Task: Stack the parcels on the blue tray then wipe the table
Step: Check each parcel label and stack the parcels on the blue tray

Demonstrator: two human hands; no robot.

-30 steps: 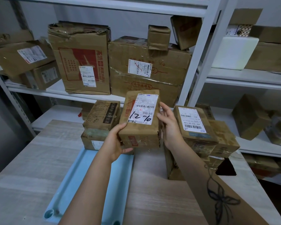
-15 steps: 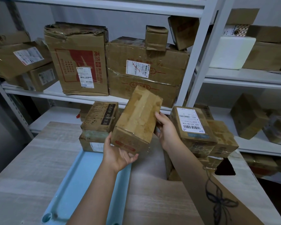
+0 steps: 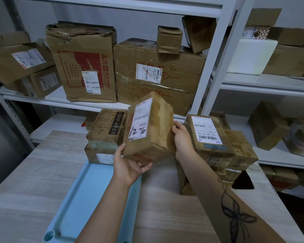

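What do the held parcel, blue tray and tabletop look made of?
The held parcel: brown cardboard, dented corners, glossy clear tape bands, and a white label that looks like paper.
The blue tray: likely moulded plastic. It is smooth with a slight sheen, a raised rim and a round corner recess.
The tabletop: pale wood-grain streaks, matte. Solid wood or laminate, cannot tell.

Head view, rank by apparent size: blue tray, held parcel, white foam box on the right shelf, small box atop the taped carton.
1. blue tray
2. held parcel, enlarged by nearness
3. white foam box
4. small box
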